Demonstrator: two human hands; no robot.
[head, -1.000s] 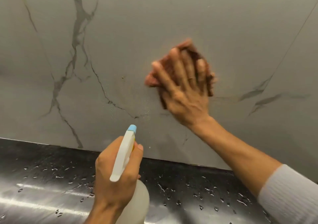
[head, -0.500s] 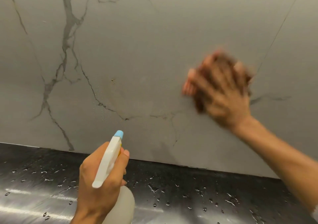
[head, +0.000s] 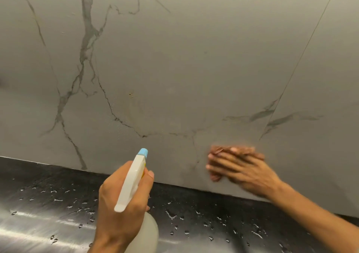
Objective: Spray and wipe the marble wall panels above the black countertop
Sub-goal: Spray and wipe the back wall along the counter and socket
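Right hand (head: 240,168): flat, fingers spread, pressing a reddish-brown cloth (head: 217,151) on the wall at lower right; blurred.
Left hand (head: 120,200): wrapped around a spray bottle (head: 132,182), blue nozzle aimed up at the wall.
Marble wall panel (head: 174,62): grey, veined; bare across the upper frame; thin seam (head: 303,54) at right.
Black countertop (head: 48,204): bottom band, meeting the wall's lower edge just below the cloth; wet with droplets (head: 171,216).

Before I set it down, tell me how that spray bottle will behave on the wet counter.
The spray bottle looks like light translucent plastic; its fill level can't be seen. Being tall with a long trigger head, it may tip if nudged. The black countertop is beaded with water droplets, so it could probably slide when pushed. The left hand grips its neck.
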